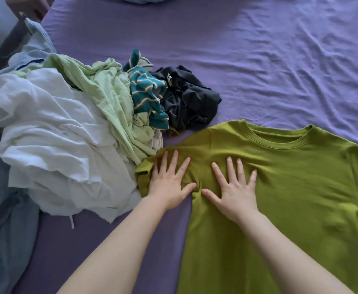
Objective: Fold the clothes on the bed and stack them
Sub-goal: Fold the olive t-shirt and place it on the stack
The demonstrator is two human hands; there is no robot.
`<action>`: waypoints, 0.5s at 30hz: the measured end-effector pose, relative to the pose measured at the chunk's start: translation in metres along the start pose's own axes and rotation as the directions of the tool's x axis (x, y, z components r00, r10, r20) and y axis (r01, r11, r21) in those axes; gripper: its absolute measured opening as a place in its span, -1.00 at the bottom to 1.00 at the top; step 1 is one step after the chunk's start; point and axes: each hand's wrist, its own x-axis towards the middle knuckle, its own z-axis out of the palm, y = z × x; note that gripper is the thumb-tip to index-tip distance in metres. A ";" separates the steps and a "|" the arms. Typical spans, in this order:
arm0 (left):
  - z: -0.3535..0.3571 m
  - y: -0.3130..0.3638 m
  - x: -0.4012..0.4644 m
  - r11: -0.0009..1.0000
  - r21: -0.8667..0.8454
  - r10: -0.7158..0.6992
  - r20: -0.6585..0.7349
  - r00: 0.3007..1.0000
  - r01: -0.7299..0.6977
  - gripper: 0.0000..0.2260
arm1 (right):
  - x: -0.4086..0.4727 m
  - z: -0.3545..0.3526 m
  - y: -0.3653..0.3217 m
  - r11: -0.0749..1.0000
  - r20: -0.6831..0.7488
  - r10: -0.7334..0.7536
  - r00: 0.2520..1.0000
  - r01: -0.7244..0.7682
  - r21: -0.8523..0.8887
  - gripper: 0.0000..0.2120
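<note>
Pile of unfolded clothes sits left on bed, waiting. My left hand lies flat, fingers spread, pressing shirt sleeve smooth. My right hand lies flat on chest, likely anchoring cloth. Shirt spread right, collar away, ready for folding.

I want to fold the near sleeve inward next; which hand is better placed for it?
Probably the left hand: it lies flat on that sleeve of the olive T-shirt, by its cuff. The right hand presses the chest.
</note>
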 end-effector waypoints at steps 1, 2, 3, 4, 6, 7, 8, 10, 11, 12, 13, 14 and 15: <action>-0.003 0.002 0.000 1.000 0.012 -0.007 0.001 1.000 0.007 -0.31 | -0.001 -0.003 0.001 1.000 0.006 -0.009 1.000 0.009 0.002 -0.20; -0.007 0.005 -0.002 1.000 0.024 -0.017 -0.013 1.000 0.017 -0.33 | -0.005 -0.005 0.002 1.000 0.008 -0.018 1.000 0.018 0.004 -0.21; -0.009 0.010 -0.006 0.999 0.039 -0.025 -0.044 0.999 0.027 -0.36 | -0.011 -0.007 0.003 1.000 0.009 -0.030 0.999 0.030 0.007 -0.21; -0.011 0.016 -0.013 0.998 0.051 -0.031 -0.088 0.996 0.036 -0.39 | -0.021 -0.007 0.005 0.999 0.011 -0.044 0.999 0.044 0.010 -0.22; -0.008 0.033 -0.034 0.999 0.017 -0.030 -0.183 0.983 0.033 -0.46 | -0.048 -0.002 0.009 0.997 0.018 -0.068 0.998 0.067 0.029 -0.25; -0.004 0.043 -0.047 0.999 -0.029 -0.026 -0.215 0.976 0.020 -0.48 | -0.064 0.001 0.012 0.996 0.022 -0.079 0.997 0.078 0.042 -0.27; 0.002 0.054 -0.062 0.997 -0.083 -0.029 -0.226 0.974 0.010 -0.48 | -0.082 0.006 0.015 0.995 0.026 -0.092 0.995 0.091 0.049 -0.28; 0.017 0.076 -0.094 0.985 -0.170 -0.059 -0.197 0.979 0.025 -0.46 | -0.122 0.013 0.025 0.993 0.033 -0.115 0.993 0.114 0.036 -0.32; 0.026 0.085 -0.110 0.979 -0.200 -0.084 -0.165 0.983 0.050 -0.43 | -0.144 0.014 0.031 0.993 0.035 -0.113 0.993 0.112 0.028 -0.33; 0.035 0.094 -0.127 0.972 -0.218 -0.113 -0.127 0.985 0.083 -0.41 | -0.166 0.016 0.039 0.995 0.029 -0.100 0.995 0.099 0.028 -0.34; 0.044 0.102 -0.143 0.968 -0.221 -0.140 -0.086 0.986 0.119 -0.39 | -0.188 0.019 0.048 0.996 0.019 -0.082 0.996 0.081 0.029 -0.34; 0.052 0.110 -0.161 0.967 -0.209 -0.161 -0.044 0.986 0.149 -0.38 | -0.210 0.024 0.058 0.998 0.002 -0.064 0.998 0.064 0.024 -0.34; 0.060 0.118 -0.177 0.969 -0.182 -0.171 -0.009 0.985 0.167 -0.38 | -0.231 0.028 0.069 0.999 -0.005 -0.048 0.999 0.048 0.017 -0.33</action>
